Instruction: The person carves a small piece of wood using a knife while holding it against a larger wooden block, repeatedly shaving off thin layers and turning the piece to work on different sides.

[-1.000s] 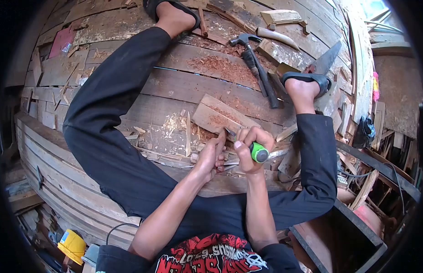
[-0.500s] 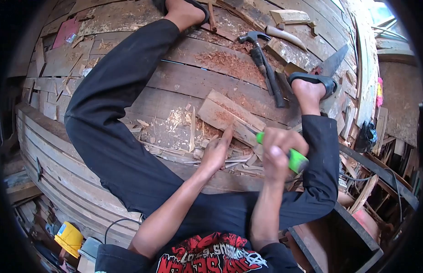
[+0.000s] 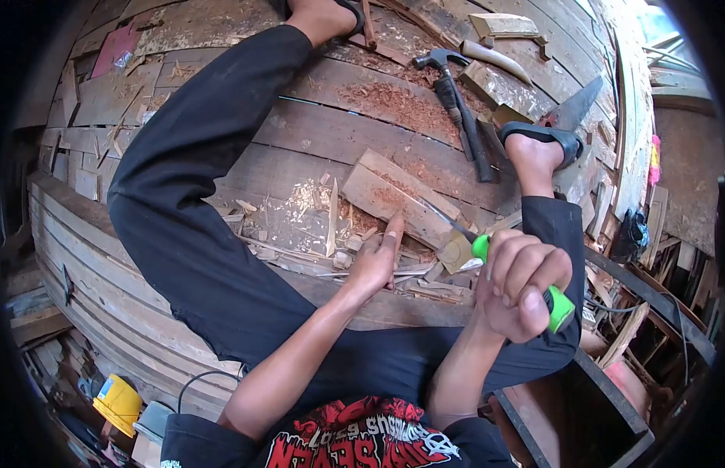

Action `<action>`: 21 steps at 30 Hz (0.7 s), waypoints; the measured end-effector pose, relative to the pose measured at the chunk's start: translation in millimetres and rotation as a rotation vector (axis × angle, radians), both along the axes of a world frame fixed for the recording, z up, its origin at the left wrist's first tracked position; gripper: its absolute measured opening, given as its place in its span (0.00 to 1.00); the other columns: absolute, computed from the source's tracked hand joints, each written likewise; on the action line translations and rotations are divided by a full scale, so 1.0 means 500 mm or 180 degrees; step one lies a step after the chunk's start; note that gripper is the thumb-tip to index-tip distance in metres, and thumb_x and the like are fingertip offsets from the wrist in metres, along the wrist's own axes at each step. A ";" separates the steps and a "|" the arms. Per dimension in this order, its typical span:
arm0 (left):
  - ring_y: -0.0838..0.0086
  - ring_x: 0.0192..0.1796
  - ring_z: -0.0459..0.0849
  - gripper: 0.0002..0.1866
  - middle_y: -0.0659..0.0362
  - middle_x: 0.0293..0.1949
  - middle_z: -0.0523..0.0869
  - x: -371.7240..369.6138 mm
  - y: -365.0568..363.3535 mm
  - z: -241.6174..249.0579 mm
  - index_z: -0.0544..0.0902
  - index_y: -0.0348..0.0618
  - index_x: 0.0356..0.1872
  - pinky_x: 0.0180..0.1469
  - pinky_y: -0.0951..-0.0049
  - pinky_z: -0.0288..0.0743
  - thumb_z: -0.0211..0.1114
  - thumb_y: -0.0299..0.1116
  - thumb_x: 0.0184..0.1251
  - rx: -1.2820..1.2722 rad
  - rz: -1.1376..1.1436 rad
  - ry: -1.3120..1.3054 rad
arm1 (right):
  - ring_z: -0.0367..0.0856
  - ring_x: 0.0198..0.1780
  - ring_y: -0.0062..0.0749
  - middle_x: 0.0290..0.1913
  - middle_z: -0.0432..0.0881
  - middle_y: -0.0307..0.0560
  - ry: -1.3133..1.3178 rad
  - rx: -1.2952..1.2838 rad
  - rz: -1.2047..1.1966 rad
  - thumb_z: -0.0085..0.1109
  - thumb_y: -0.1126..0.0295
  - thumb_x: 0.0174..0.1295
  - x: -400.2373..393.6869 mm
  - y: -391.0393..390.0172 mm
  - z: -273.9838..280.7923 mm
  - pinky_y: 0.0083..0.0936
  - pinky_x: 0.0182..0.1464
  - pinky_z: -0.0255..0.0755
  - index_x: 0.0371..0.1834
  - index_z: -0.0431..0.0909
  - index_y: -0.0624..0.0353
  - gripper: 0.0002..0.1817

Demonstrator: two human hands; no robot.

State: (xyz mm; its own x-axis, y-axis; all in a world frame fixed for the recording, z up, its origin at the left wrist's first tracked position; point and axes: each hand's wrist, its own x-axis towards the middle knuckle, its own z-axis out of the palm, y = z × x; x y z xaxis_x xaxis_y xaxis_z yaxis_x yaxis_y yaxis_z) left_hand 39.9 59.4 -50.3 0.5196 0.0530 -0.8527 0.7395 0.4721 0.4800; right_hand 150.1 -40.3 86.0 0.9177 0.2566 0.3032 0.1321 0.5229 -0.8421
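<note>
The person sat on the plank floor [image 3: 315, 140] with legs spread. Nearest the body, the right hand [image 3: 522, 285] was closed tight around the green handle of a chisel [image 3: 534, 285], raised off the wood. Its thin steel blade ran up and left toward the wood block [image 3: 393, 195], the tip close over the block's near edge; whether it touched, I could not tell.

Just left of the chisel, the left hand [image 3: 374, 265] was loosely curled, forefinger stretched out and pressing on a slim wood strip [image 3: 393, 230] at the block's near corner.

The chisel looked stiff and fairly light. Its rubbery handle seemed the only safe place to take it, since the blade end would cut. The strip looked thin and brittle, likely to split if bent, and best pinned flat near its end.

Around the block lay pale shavings [image 3: 308, 199] and splinters, loose underfoot and apt to slide. Beyond the block, a claw hammer [image 3: 456, 101] lay with its dark handle pointing toward the right foot [image 3: 534, 156] in a black sandal. Behind that foot, a saw blade [image 3: 573, 105] stuck out. Farther still from the block, reddish sawdust [image 3: 393, 101] was scattered, with offcuts [image 3: 503, 27] at the floor's far edge.
</note>
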 end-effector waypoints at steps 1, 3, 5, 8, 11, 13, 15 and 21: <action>0.74 0.15 0.73 0.35 0.60 0.19 0.72 0.005 0.002 0.000 0.72 0.38 0.31 0.18 0.71 0.71 0.49 0.67 0.76 -0.0010 -0.0014 -0.0011 | 0.66 0.17 0.21 0.16 0.67 0.37 -0.0060 -0.0038 0.0043 0.67 0.71 0.51 -0.003 0.001 -0.013 0.23 0.21 0.56 0.19 0.63 0.52 0.18; 0.73 0.15 0.74 0.34 0.59 0.20 0.73 0.003 -0.001 -0.006 0.73 0.35 0.34 0.18 0.70 0.72 0.48 0.64 0.78 -0.0023 0.0059 -0.0033 | 0.68 0.18 0.21 0.16 0.68 0.37 0.0082 -0.0601 -0.0175 0.67 0.71 0.51 -0.030 0.004 -0.079 0.22 0.22 0.58 0.19 0.63 0.53 0.18; 0.73 0.15 0.75 0.34 0.59 0.20 0.74 -0.006 -0.008 -0.033 0.74 0.34 0.36 0.18 0.70 0.73 0.48 0.63 0.78 -0.0079 0.0077 -0.0116 | 0.69 0.20 0.22 0.17 0.68 0.36 0.0409 -0.1127 0.0131 0.68 0.72 0.50 -0.047 0.015 -0.130 0.22 0.23 0.60 0.19 0.63 0.54 0.18; 0.73 0.15 0.76 0.34 0.58 0.20 0.75 -0.007 -0.010 0.001 0.74 0.32 0.38 0.18 0.70 0.74 0.47 0.61 0.79 0.0136 -0.0134 0.0045 | 0.68 0.18 0.22 0.16 0.68 0.37 0.0370 -0.0565 -0.0143 0.66 0.72 0.50 -0.037 0.017 -0.073 0.22 0.22 0.59 0.19 0.63 0.54 0.16; 0.73 0.15 0.76 0.35 0.58 0.19 0.75 -0.002 -0.003 0.007 0.75 0.29 0.40 0.18 0.70 0.74 0.46 0.62 0.79 0.0135 -0.0086 0.0048 | 0.58 0.12 0.18 0.13 0.65 0.29 -0.0424 -0.0214 0.0030 0.60 0.70 0.55 -0.007 0.017 0.002 0.20 0.21 0.53 0.22 0.63 0.50 0.13; 0.73 0.16 0.77 0.37 0.58 0.18 0.75 0.013 0.001 0.009 0.75 0.27 0.42 0.18 0.70 0.74 0.46 0.63 0.79 0.0139 -0.0123 -0.0013 | 0.59 0.12 0.18 0.13 0.66 0.28 -0.0395 -0.0355 0.0048 0.60 0.70 0.54 -0.011 0.012 -0.025 0.21 0.21 0.54 0.20 0.62 0.50 0.14; 0.73 0.16 0.77 0.39 0.58 0.18 0.75 0.014 0.003 0.010 0.75 0.24 0.44 0.18 0.70 0.74 0.45 0.63 0.79 0.0160 -0.0171 -0.0012 | 0.62 0.13 0.20 0.13 0.66 0.32 0.0134 -0.0866 0.0015 0.63 0.72 0.53 -0.035 0.019 -0.119 0.22 0.21 0.56 0.19 0.63 0.52 0.16; 0.73 0.15 0.76 0.41 0.58 0.19 0.75 0.008 -0.001 0.016 0.74 0.21 0.49 0.18 0.69 0.75 0.45 0.63 0.79 0.0252 -0.0112 0.0021 | 0.63 0.12 0.21 0.13 0.67 0.33 -0.0196 -0.0210 -0.0013 0.64 0.73 0.51 -0.015 0.023 -0.029 0.21 0.22 0.58 0.19 0.62 0.53 0.16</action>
